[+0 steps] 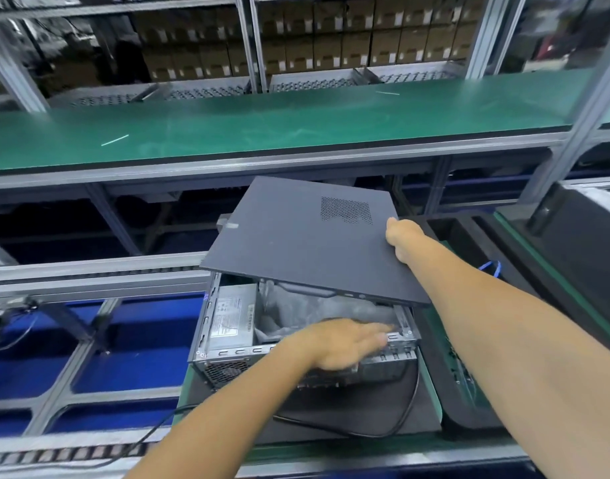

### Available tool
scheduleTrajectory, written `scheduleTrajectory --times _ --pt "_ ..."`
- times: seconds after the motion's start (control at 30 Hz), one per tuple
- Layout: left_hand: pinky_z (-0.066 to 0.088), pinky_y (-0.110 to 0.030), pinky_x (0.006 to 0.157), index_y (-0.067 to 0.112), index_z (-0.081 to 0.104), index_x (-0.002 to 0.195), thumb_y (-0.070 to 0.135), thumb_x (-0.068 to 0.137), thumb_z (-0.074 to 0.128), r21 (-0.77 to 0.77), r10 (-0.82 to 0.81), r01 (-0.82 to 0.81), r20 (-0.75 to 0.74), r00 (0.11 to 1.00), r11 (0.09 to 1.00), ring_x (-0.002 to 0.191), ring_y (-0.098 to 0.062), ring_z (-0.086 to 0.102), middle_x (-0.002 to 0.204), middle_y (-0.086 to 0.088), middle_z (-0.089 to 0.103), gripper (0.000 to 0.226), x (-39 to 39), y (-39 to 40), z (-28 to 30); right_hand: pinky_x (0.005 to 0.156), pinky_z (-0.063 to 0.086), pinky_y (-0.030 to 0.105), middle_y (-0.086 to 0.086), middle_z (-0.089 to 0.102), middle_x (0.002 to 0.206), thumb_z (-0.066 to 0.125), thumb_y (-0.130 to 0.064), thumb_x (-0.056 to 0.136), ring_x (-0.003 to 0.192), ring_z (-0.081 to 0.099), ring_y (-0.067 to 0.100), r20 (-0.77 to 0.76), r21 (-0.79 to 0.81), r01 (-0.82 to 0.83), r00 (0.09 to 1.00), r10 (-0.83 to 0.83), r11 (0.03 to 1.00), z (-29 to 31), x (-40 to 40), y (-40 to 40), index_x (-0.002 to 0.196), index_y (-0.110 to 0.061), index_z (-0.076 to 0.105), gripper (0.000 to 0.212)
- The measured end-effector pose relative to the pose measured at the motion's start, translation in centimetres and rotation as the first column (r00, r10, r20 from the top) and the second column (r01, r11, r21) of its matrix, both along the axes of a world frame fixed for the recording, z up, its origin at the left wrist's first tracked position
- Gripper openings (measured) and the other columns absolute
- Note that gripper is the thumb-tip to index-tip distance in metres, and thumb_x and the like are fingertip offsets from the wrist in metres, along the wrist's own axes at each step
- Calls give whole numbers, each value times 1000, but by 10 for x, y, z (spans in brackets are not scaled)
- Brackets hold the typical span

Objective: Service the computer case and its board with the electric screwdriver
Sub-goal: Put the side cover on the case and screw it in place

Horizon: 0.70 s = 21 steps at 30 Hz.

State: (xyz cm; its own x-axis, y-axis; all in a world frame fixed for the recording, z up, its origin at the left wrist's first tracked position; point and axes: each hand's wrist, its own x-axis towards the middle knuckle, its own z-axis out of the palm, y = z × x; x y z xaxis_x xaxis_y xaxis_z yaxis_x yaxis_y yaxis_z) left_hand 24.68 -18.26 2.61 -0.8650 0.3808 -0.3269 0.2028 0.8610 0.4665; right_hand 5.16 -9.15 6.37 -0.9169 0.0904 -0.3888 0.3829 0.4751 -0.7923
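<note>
Head view, looking down at an assembly line: a computer case (pixel 303 344) lies on its side at the lower centre, on a dark mat on the counter (pixel 431 340). The right hand (pixel 402 242) grips the 3 o'clock edge of the dark side panel (pixel 296 243), thumb on top and the other fingers hidden beneath, holding it tilted above the open case with the low edge nearest the viewer. The left hand (pixel 345 344) lies flat with straight fingers on the case's near rim, holding nothing. Inside, a grey power supply (pixel 231 319) sits at 9 o'clock, with a crumpled plastic sheet (pixel 313 311) beside it. A black cable (pixel 396 420) loops at 5 o'clock. No electric screwdriver shows. Likely risks: the one-handed edge grip could let the panel slip and drop onto the left hand or the interior; its low edge could catch the plastic sheet; the case could shift if the left hand lifts.
</note>
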Motion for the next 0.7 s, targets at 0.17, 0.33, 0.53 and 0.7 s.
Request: scheduleTrajectory --times 0.17,0.33,0.53,0.7 --pt "34 -41 102 29 60 106 64 91 26 113 266 -314 315 911 943 106 -20 54 115 3 62 51 -25 -1 3 82 31 35 16 49 140 39 -35 106 123 49 33 14 -48 43 999 -43 998 1 -4 -5 139 0 46 49" --pt "23 -33 104 27 32 144 56 97 23 4 265 -282 328 907 960 130 -21 37 142 3 40 56 -36 2 -2 82 31 34 15 50 140 37 -37 107 119 50 32 1 -13 23 1000 -23 1000 1 1 -3 140 -1 46 50" --pt "15 -36 112 20 24 149 52 100 23 35 241 -278 400 884 960 142 -20 21 156 -1 20 59 -22 -6 5 85 32 35 15 51 138 39 -39 105 120 50 32 35 -34 38 999 -37 999 -8 9 0 139 -2 47 50" --pt "28 -39 110 16 42 137 39 100 25 -318 387 -349 66 920 882 133 -29 37 148 -10 38 47 4 -36 10 83 31 33 14 49 142 41 -37 106 125 49 31 43 -85 61 997 -58 994 -9 17 -6 141 -1 45 50"
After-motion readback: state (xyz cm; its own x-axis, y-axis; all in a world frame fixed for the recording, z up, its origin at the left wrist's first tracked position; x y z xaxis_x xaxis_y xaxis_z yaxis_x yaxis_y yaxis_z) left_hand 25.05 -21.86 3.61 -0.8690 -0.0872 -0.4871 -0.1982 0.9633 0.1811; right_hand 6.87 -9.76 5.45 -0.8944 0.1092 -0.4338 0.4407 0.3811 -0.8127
